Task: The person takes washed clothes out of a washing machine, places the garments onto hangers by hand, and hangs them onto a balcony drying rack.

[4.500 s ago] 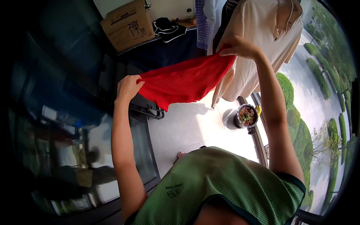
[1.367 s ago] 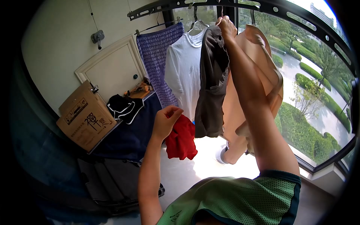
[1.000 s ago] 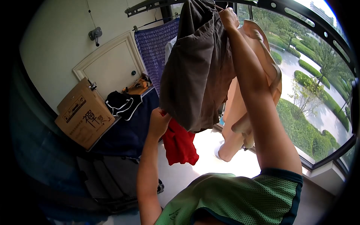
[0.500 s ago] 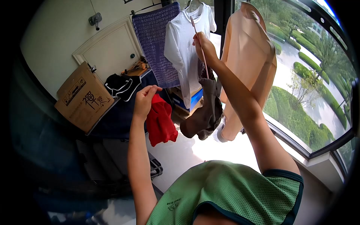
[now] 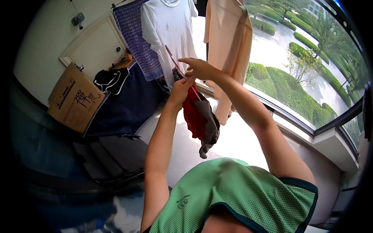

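My left hand (image 5: 180,92) is closed at the top of a red garment (image 5: 193,118), pinching it beside a thin pinkish hanger (image 5: 173,59) seen nearly edge-on. Whether those fingers also grip the hanger, I cannot tell. Hanging from the hanger's lower part, a grey-brown garment (image 5: 210,123) overlaps the red one. My right hand (image 5: 203,70) is just above and to the right of my left, its index finger stretched out and its thumb apart, close to the hanger. Some of its fingers are hidden.
Behind my hands hang a white T-shirt (image 5: 171,29), a purple patterned cloth (image 5: 138,39) and a long peach garment (image 5: 229,42). At left stand a cardboard box (image 5: 74,103), black clothing (image 5: 110,80) and a dark grey folded item (image 5: 112,157). A large window (image 5: 295,85) lies to the right.
My left hand has carried the red garment right, up against the hanger. My right hand has come down beside it and loosened from the hanger, its index finger now extended. The view has shifted.
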The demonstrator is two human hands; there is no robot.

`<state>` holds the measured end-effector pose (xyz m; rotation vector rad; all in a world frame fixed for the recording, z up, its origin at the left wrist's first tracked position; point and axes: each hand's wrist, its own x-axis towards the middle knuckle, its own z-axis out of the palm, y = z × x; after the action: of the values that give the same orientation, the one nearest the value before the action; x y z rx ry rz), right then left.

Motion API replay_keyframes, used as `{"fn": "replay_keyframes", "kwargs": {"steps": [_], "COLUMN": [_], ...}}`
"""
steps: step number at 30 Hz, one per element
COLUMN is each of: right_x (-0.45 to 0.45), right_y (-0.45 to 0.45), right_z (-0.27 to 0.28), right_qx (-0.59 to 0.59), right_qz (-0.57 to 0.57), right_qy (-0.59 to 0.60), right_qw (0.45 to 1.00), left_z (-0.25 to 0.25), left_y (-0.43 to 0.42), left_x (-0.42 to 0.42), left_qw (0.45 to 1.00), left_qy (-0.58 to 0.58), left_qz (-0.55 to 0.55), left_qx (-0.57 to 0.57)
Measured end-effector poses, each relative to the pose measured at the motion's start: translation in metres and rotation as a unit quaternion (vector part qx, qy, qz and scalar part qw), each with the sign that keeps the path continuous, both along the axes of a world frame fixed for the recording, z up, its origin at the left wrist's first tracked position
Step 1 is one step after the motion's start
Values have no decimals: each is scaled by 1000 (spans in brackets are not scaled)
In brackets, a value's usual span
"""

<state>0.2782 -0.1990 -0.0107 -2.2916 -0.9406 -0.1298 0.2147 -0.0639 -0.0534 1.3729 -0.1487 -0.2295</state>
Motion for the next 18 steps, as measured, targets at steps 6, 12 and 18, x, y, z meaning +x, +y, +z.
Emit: {"fn": "replay_keyframes", "kwargs": {"steps": [6, 12, 18], "right_x": [-99, -141, -155], "right_y": [-119, -197, -261], "right_z": [-10, -58, -61], "right_qx": [104, -5, -57], "right_qz": [-17, -54, -89], "right_qy": [291, 24, -12], "right_qw": [951, 998, 994], "left_z": [-21, -50, -90], "left_y": [-58, -118, -168], "left_x": [-16, -29, -43], "left_qw": [981, 963, 956], "left_qy": [56, 65, 78], "left_qz": [140, 237, 262], "left_qx": [-126, -112, -108]}}
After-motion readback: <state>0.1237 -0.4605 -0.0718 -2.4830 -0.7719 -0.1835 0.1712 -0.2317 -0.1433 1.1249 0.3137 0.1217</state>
